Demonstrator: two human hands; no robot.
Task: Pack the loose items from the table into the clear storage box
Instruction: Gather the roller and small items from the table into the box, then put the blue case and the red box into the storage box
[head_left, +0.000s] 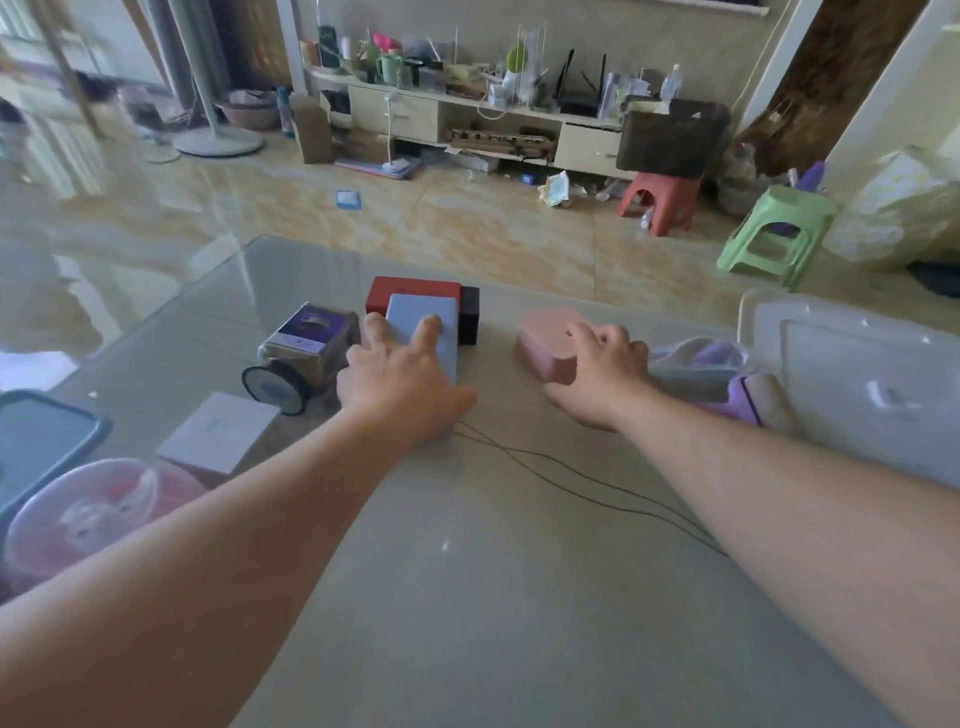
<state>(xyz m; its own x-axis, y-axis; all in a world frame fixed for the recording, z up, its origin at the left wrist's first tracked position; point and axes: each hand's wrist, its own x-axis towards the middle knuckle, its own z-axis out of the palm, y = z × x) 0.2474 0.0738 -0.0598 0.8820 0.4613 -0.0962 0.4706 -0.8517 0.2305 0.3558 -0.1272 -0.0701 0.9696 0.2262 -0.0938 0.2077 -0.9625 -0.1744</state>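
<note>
Left hand (400, 384) lies spread over the pale blue box (423, 327); lifted carelessly, it could knock the red box (410, 291) just beyond. Right hand (597, 374) curls onto the pink case (545, 343), clear storage box (852, 374) to its right; a shallow hold may slip.

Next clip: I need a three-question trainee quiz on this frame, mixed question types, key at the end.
1. True or false: the left hand rests on the pale blue box.
2. Which item is the right hand reaching onto? A) red box B) pink box C) white card
3. Fill in: the red box lies directly ____ the pale blue box, as seen from the camera.

Key:
1. True; its fingers are spread over the box's top.
2. B, the pink box.
3. Behind, on the far side, with a black box beside it.
</note>
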